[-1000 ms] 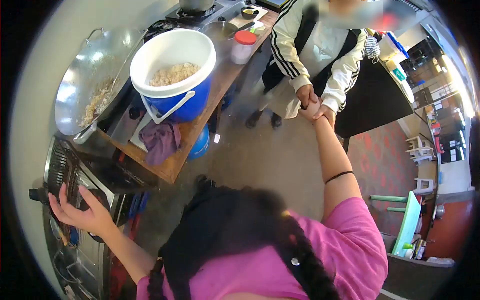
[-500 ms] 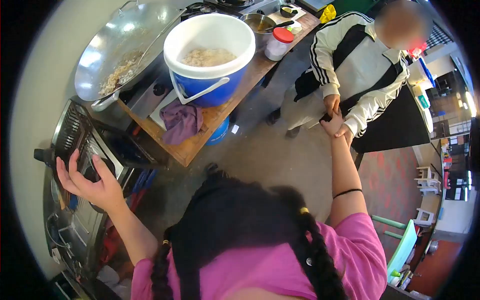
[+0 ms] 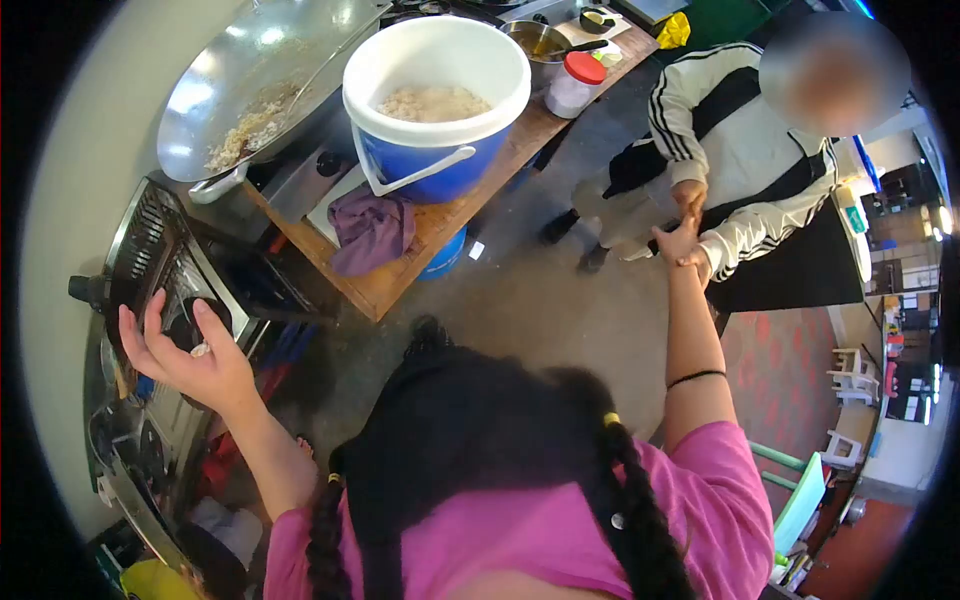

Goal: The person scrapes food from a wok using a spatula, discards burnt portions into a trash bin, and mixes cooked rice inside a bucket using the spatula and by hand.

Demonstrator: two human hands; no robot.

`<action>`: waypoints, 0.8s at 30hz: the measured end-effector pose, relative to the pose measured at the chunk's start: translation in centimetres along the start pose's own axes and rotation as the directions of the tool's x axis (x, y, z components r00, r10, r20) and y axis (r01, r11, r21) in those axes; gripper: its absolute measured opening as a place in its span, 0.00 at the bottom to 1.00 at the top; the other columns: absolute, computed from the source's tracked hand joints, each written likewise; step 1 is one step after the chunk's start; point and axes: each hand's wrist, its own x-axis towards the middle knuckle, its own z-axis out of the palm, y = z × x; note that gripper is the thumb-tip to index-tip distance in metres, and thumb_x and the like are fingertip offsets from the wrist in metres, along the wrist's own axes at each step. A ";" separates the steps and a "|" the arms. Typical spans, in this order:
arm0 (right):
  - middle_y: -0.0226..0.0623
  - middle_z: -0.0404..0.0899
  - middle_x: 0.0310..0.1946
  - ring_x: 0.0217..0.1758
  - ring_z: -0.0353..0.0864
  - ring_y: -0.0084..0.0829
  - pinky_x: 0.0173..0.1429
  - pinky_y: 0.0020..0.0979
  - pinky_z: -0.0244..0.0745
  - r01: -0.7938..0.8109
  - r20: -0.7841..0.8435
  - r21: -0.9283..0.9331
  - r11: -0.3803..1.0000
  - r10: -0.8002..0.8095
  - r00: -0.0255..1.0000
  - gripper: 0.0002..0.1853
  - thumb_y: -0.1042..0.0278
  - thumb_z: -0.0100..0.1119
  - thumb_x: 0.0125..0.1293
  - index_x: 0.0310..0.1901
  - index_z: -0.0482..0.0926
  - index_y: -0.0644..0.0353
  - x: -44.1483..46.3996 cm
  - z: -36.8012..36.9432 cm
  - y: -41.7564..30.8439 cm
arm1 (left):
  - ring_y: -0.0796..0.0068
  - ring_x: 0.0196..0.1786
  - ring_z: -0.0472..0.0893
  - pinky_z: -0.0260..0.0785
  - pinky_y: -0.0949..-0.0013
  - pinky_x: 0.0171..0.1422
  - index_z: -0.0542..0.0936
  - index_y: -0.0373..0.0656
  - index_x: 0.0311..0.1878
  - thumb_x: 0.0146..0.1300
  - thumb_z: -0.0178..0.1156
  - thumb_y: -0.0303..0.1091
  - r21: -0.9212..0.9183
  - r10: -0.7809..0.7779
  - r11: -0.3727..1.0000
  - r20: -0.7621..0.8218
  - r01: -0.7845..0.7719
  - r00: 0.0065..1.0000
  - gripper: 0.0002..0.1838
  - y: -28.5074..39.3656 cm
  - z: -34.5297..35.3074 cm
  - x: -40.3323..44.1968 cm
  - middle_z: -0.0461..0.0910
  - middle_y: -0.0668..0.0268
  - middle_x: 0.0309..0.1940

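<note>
My left hand (image 3: 190, 360) is raised at the left with fingers spread and curved, holding nothing; a dark round object lies partly hidden behind it. On the right my outstretched right hand (image 3: 680, 243) is held by a person (image 3: 740, 150) in a striped white and black jacket. One of that person's hands (image 3: 690, 195) is at my fingers, the other (image 3: 697, 262) around my wrist. My thumb stands apart, while my other fingers are partly covered.
A wooden table (image 3: 375, 295) carries a blue and white bucket (image 3: 430, 165) of pale crumbly food, a purple cloth (image 3: 368, 232), a red-lidded jar (image 3: 575, 85) and a saucepan (image 3: 535, 40). Behind it sits a large wok (image 3: 215, 85) with food remains. A green table (image 3: 800, 500) stands lower right.
The person's upper hand has lifted slightly around my right fingers. The view has shifted a little, and a yellow-green shape beside a dark one has appeared at lower left.
</note>
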 end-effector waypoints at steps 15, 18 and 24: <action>0.59 0.30 0.81 0.75 0.64 0.62 0.74 0.47 0.67 -0.074 0.227 -0.381 0.922 0.171 0.959 0.57 0.41 0.69 0.54 0.81 0.43 0.29 0.2 -6.2 -2.2 | 0.55 0.72 0.65 0.58 0.52 0.75 0.81 0.43 0.58 0.66 0.67 0.36 0.014 0.031 0.999 0.019 -0.032 0.999 0.19 -0.5 0.1 -1.3 0.67 0.53 0.68; 0.57 0.31 0.82 0.75 0.63 0.63 0.75 0.47 0.67 -0.084 0.207 -0.362 0.928 0.167 0.964 0.59 0.41 0.68 0.54 0.81 0.40 0.31 -0.4 -6.3 -2.5 | 0.53 0.73 0.65 0.57 0.51 0.76 0.80 0.42 0.57 0.65 0.67 0.35 -0.005 0.036 0.999 0.039 -0.035 0.999 0.18 -0.5 0.1 -1.5 0.65 0.51 0.70; 0.61 0.33 0.81 0.77 0.59 0.63 0.77 0.44 0.64 -0.079 0.240 -0.356 0.931 0.173 0.955 0.60 0.41 0.71 0.52 0.81 0.43 0.44 -0.9 -6.0 -3.5 | 0.56 0.73 0.65 0.57 0.52 0.75 0.80 0.41 0.57 0.66 0.67 0.36 -0.016 0.060 0.998 0.035 -0.059 0.998 0.19 -0.4 0.2 -1.7 0.67 0.52 0.69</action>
